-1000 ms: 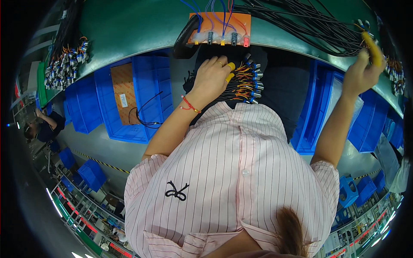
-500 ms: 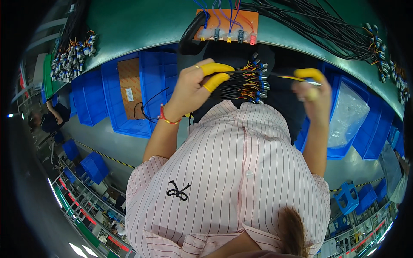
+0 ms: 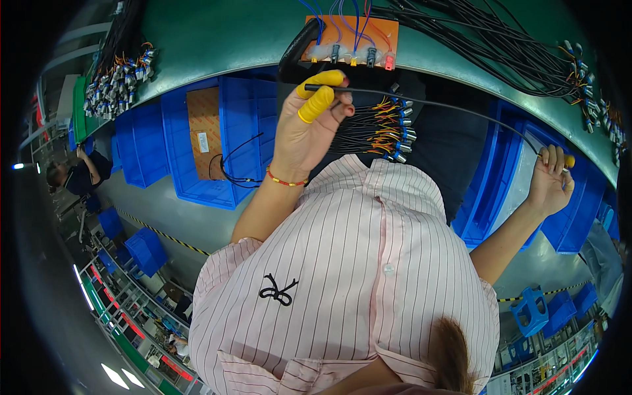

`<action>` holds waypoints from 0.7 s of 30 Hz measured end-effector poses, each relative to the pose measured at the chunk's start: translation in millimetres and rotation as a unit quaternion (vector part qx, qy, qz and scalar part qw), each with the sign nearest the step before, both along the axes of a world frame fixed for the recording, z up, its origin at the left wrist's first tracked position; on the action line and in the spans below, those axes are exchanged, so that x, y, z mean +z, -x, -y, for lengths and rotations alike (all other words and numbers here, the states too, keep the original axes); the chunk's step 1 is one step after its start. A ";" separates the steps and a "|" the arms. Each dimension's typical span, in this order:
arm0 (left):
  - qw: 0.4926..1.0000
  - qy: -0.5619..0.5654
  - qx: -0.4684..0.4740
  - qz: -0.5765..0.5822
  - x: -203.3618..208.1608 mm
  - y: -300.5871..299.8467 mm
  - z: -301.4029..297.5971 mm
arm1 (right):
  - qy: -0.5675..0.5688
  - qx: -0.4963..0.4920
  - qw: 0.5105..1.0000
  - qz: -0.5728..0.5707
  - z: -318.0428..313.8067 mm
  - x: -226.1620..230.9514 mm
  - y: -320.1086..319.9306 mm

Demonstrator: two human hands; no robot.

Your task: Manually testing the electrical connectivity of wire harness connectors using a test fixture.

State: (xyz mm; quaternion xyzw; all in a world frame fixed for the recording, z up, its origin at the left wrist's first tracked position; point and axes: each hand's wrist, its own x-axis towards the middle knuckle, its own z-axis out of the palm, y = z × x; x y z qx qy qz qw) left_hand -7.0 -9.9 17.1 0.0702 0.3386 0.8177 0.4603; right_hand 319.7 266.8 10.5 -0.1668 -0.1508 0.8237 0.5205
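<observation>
A black cable [image 3: 438, 104] stretches between my two hands in a shallow arc. Yellow finger cots cover fingertips of my left hand [image 3: 304, 128], which pinches one dark end of the cable just below the table edge. Out to the right, my right hand [image 3: 550, 183] is closed around the cable's other end; the fingers hide that tip. Below the cable, a bunch of similar cables [image 3: 355, 131] lies across my lap, with orange and yellow wires and blue-and-silver connectors [image 3: 405, 128] at their right ends.
An orange board [image 3: 355, 29] with wired sockets sits at the green table's [image 3: 217, 33] edge, beside a black curved handle [image 3: 299, 52]. Cable bundles lie at the table's left [image 3: 122, 79] and right [image 3: 487, 46]. Blue bins [image 3: 227, 191] stand below; another person [image 3: 89, 174] is far left.
My right hand has moved right and lower, drawing the cable out across the front. My left hand has moved slightly up and right and turned, still pinching the cable.
</observation>
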 end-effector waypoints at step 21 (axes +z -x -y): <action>0.991 0.065 -0.108 0.035 -17.6 0.0 -11.5 | -0.138 0.118 0.972 0.149 34.3 -10.3 65.7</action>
